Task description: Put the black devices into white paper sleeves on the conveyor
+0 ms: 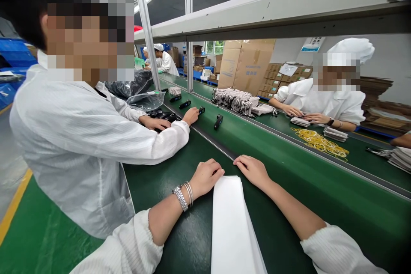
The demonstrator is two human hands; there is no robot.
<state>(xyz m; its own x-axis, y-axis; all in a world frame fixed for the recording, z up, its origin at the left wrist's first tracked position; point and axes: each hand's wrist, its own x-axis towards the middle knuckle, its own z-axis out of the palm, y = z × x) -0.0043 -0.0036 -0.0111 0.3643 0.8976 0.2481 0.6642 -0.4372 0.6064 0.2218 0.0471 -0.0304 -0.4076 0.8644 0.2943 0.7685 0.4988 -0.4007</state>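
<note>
My left hand point(206, 176) rests on the green work surface, its fingers loosely bent and the thumb a little apart. The thumb side lies at the upper left corner of a long folded stack of white sheets point(228, 222), and nothing shows in its grasp. My right hand point(253, 172) lies to the right of the stack's far end. Its fingertips touch the dark rail point(229, 152) along the belt's near edge, with a small gap between thumb and index finger. It holds nothing that I can see. The undersides of both hands are hidden.
At left, a co-worker's hand point(192, 116) touches one of several small black devices point(218, 122) on the green belt point(289, 162). Opposite, another person handles pale bundles point(300, 122) near yellow rubber bands point(321, 142). A metal upright point(146, 25) and overhead beam point(272, 6) frame the line.
</note>
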